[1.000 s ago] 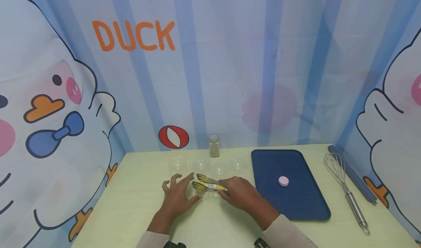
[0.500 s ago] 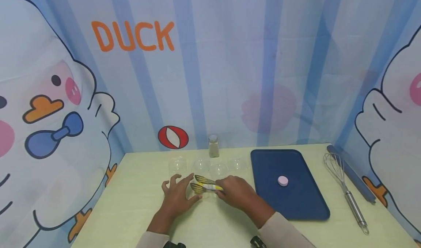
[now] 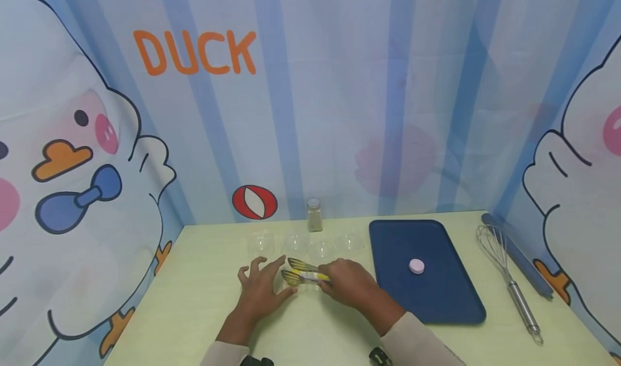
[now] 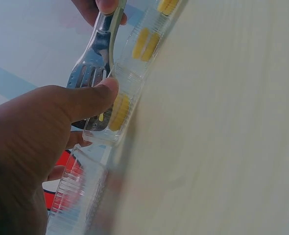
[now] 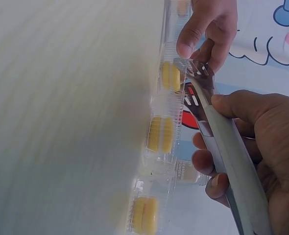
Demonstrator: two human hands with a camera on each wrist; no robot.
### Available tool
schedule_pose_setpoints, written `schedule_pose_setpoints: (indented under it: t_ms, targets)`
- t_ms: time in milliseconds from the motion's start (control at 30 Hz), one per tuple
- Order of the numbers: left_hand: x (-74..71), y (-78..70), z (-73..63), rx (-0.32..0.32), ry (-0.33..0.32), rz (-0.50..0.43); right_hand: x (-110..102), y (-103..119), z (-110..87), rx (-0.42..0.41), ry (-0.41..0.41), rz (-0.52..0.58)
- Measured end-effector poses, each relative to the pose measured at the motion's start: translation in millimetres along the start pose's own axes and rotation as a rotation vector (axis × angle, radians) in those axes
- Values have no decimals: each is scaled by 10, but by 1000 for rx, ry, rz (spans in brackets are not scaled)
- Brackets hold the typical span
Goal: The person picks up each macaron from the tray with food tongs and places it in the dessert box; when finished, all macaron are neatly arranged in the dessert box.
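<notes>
My right hand (image 3: pixel 351 285) holds metal tongs (image 5: pixel 228 152) with slotted heads, which stand slightly apart at a clear plastic container (image 4: pixel 100 133). Inside that container is a yellow macaron (image 5: pixel 171 77), right beside the tong heads. My left hand (image 3: pixel 262 290) grips the container across its sides, thumb at the near edge and fingertips at the far one. In the right wrist view, another yellow macaron (image 5: pixel 160 133) and a third macaron (image 5: pixel 144 215) sit in clear containers farther along. In the head view the hands and tongs partly hide the gripped container.
Several clear containers (image 3: pixel 262 242) stand beyond my hands, with a seasoning jar (image 3: pixel 315 216) behind. To the right lies a navy tray (image 3: pixel 439 301) bearing a pink macaron (image 3: pixel 416 267). A whisk (image 3: pixel 516 293) and a blue-grey rolling pin (image 3: pixel 529 269) lie at the right table edge.
My right hand and the tongs have shifted slightly left since a second ago, then stayed almost still. The left hand keeps its place around the container.
</notes>
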State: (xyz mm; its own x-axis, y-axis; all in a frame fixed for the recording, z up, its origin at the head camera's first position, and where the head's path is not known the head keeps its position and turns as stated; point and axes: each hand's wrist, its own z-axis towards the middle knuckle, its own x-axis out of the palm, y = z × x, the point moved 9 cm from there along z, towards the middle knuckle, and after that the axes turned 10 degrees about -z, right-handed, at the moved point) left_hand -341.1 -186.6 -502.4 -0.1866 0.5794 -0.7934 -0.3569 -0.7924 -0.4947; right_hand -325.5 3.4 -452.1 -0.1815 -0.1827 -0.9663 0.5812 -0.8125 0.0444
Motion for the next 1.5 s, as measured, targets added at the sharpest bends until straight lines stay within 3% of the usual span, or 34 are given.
schedule_pose_setpoints:
  t_ms: [300, 633, 833, 1033, 1367, 1500]
  targets:
    - [-4, -3, -7, 0, 2, -4, -1, -24, -20, 20, -3, 20]
    - [-70, 40, -6, 17, 2, 32, -46, -165, -158, 50, -68, 81]
    - [-206, 232, -82, 0, 2, 1, -51, -310, -286, 83, -71, 104]
    - [-271, 453, -175, 7, 55, -98, -119, -467, -442, 97, -105, 87]
    - [-243, 781, -264, -117, 194, -233, -191, -688, -656, 125, -129, 80]
    - [-248, 846, -289, -165, 208, -311, -231, -783, -743, 140, -159, 81]
